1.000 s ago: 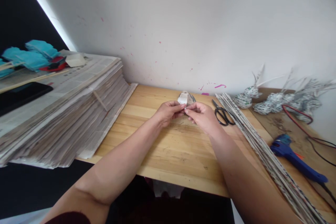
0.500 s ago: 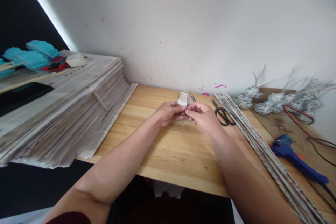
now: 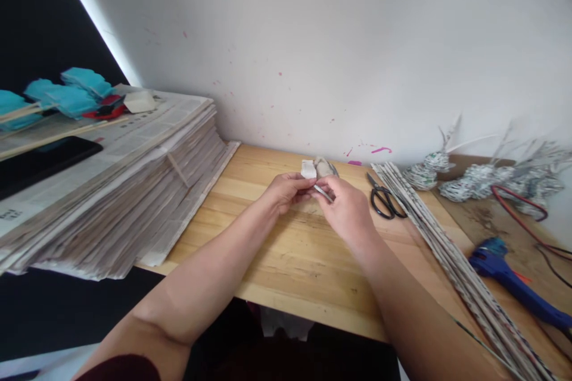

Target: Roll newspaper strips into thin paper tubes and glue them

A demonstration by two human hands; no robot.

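Above the wooden table, my two hands meet with their fingertips close together. My left hand is closed, pinching a small white paper piece that stands up over the thumb. Between the fingers of my right hand is a thin, pale paper roll, slanting down to the right. Whether the roll and the white piece are joined, I cannot tell. Just behind the fingers lies a small beige bundle, partly covered by my right hand. Black-handled scissors rest to the right of it.
Long paper sticks lie along the table's right side, beside a blue glue gun. Woven paper shapes stand at the back right. At left is a tall newspaper stack bearing a phone and blue pieces.
My right hand has turned, and the thin paper roll now shows between its fingers. The white piece tilts differently, uncovering more of the beige bundle. The whole view has shifted slightly.
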